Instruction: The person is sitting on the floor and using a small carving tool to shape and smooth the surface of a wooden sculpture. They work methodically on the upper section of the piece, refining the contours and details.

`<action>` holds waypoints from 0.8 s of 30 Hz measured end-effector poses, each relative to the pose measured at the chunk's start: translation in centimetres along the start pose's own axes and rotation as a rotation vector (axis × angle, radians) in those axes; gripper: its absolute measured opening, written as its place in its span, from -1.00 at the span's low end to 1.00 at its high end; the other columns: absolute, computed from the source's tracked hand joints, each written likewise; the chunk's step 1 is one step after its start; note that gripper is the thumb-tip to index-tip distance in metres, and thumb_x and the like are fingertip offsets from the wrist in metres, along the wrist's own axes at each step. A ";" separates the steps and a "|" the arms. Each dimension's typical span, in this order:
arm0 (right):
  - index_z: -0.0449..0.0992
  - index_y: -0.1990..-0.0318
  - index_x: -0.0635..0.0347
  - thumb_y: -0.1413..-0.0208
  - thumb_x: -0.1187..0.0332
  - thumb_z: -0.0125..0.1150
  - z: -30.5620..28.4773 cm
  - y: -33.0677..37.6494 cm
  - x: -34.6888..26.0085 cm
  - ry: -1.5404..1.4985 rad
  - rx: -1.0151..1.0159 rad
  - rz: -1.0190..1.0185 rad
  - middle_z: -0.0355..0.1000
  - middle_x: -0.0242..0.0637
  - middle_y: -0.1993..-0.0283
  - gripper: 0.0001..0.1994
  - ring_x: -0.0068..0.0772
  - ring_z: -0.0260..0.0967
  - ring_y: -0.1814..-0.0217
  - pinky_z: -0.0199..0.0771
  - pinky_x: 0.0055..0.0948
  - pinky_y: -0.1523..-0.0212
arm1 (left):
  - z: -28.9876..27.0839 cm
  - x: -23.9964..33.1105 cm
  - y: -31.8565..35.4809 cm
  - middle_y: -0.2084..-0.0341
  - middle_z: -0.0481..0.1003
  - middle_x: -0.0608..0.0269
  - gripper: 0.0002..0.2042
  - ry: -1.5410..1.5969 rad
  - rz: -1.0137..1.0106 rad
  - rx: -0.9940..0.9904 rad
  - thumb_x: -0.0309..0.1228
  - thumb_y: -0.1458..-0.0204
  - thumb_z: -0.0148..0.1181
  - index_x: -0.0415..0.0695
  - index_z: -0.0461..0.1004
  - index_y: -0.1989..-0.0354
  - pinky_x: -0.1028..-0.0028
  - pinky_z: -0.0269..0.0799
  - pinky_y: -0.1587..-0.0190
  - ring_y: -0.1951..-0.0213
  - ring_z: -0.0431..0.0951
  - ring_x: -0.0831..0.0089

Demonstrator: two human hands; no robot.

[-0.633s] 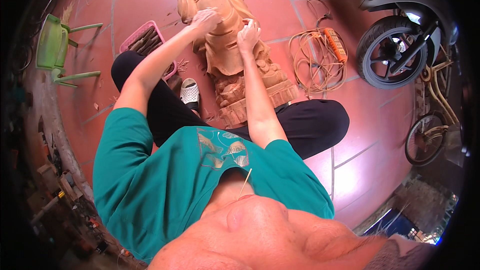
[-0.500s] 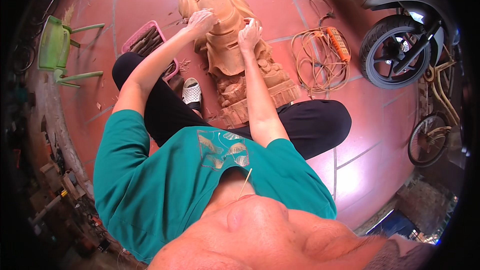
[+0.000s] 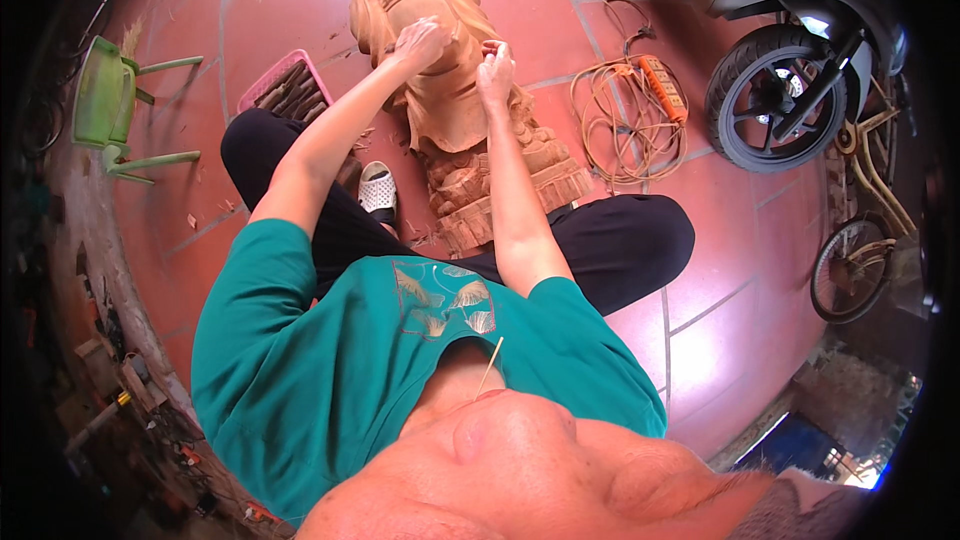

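A carved wooden statue [image 3: 455, 120], reddish-brown with a rounded belly and draped robe, lies on the floor in front of me, its carved base toward my crossed legs. My left hand [image 3: 422, 44] rests on the belly, its fingers curled and pressed together. Whatever it may hold is hidden beneath it. At the statue's right side, my right hand [image 3: 494, 76] has its fingers bent inward. Something small may be between those fingertips, but I cannot make it out.
Left of the statue stands a pink basket [image 3: 322, 86] of wooden-handled tools, with a green plastic chair [image 3: 104, 95] farther left. An orange power strip [image 3: 662, 88] and coiled cable [image 3: 612, 145] lie right, near a motorbike wheel [image 3: 775, 98]. A white sandal [image 3: 377, 190] is by my leg.
My left hand has shifted rightward across the statue's belly. My right hand stays at the statue's side with little change. The whole view has moved slightly.
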State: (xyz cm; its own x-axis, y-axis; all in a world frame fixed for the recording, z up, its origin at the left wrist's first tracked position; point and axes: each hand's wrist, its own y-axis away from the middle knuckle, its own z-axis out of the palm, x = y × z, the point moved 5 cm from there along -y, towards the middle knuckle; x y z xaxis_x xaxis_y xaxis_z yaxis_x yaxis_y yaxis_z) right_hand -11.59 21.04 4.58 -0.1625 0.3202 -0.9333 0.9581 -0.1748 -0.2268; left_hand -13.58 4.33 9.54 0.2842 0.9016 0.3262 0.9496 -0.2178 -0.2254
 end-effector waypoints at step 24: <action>0.50 0.25 0.05 -0.06 0.50 0.04 -1.3 0.1 -0.8 0.194 -0.048 -0.015 0.48 -0.18 0.21 -0.85 -0.01 0.39 0.07 0.37 -0.03 0.07 | 0.9 1.9 -1.7 0.26 0.48 0.07 -0.88 -0.168 -0.009 0.068 -0.36 -0.06 0.12 -0.03 0.59 0.35 0.15 0.50 0.16 0.11 0.51 0.09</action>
State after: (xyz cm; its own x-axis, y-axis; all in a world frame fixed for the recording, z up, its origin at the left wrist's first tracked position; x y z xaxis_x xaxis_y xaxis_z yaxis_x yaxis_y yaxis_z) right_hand -11.09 21.95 5.66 -0.1325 0.4968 -0.8577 0.9668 -0.1260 -0.2223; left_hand -14.77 6.75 9.69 0.2440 0.9543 0.1723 0.9393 -0.1885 -0.2865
